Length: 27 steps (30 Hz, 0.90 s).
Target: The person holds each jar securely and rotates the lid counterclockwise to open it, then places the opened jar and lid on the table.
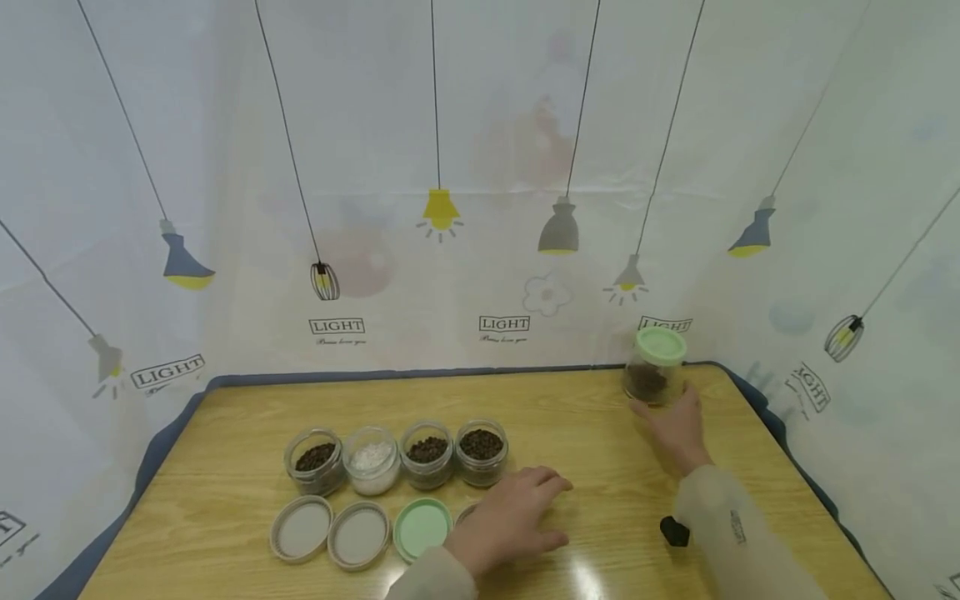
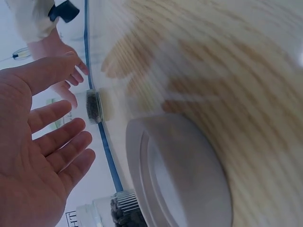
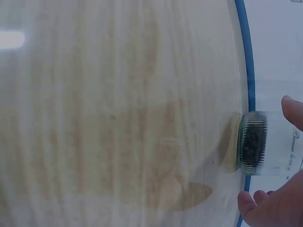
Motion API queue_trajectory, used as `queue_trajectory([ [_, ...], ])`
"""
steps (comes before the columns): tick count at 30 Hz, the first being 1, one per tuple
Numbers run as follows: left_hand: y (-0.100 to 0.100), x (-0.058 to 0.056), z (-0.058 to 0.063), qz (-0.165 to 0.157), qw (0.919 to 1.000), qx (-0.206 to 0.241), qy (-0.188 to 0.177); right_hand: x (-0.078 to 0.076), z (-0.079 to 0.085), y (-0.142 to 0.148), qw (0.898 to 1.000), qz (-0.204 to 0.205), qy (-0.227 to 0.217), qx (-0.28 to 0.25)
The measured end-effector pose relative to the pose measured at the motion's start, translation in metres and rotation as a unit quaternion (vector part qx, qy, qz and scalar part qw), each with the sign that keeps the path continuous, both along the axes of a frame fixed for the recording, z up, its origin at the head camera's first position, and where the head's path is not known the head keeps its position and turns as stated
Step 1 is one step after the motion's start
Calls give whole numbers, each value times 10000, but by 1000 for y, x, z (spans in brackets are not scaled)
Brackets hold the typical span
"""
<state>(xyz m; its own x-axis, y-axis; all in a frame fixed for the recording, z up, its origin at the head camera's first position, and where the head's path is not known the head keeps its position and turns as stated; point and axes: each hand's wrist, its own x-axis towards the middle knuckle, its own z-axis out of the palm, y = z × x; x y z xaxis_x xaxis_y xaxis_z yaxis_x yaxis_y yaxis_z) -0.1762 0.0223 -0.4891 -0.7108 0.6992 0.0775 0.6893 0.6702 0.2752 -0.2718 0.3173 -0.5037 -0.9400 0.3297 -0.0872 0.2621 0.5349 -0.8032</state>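
Observation:
My right hand [image 1: 678, 429] is at the near side of a glass jar [image 1: 647, 382] with a green lid [image 1: 661, 345] and dark contents, at the table's far right. In the right wrist view, its thumb and fingers [image 3: 277, 203] spread to either side of the jar [image 3: 253, 144], with gaps showing. My left hand [image 1: 510, 521] hovers palm down with loosely extended fingers and nothing in it. It partly covers a pale lid [image 1: 467, 512]; the left wrist view shows that lid [image 2: 199, 161] close by.
Left of centre, open jars stand in a row: dark granules [image 1: 315, 457], white granules [image 1: 372, 458], then two more dark ones [image 1: 427, 451]. Before them lie pale lids [image 1: 302, 529] and a green lid [image 1: 422, 529]. Printed cloth [image 1: 450, 283] rises behind the table [image 1: 570, 417].

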Motion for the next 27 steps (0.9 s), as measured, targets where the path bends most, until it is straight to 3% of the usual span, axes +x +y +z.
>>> queue_trajectory([
  [13, 1, -4, -1, 100, 9997, -68, -194, -31, 5, 6, 9963, -332, 367, -702],
  [27, -3, -4, -2, -63, 9999, -66, -108, -40, 5, 6, 9938, -284, 626, -874],
])
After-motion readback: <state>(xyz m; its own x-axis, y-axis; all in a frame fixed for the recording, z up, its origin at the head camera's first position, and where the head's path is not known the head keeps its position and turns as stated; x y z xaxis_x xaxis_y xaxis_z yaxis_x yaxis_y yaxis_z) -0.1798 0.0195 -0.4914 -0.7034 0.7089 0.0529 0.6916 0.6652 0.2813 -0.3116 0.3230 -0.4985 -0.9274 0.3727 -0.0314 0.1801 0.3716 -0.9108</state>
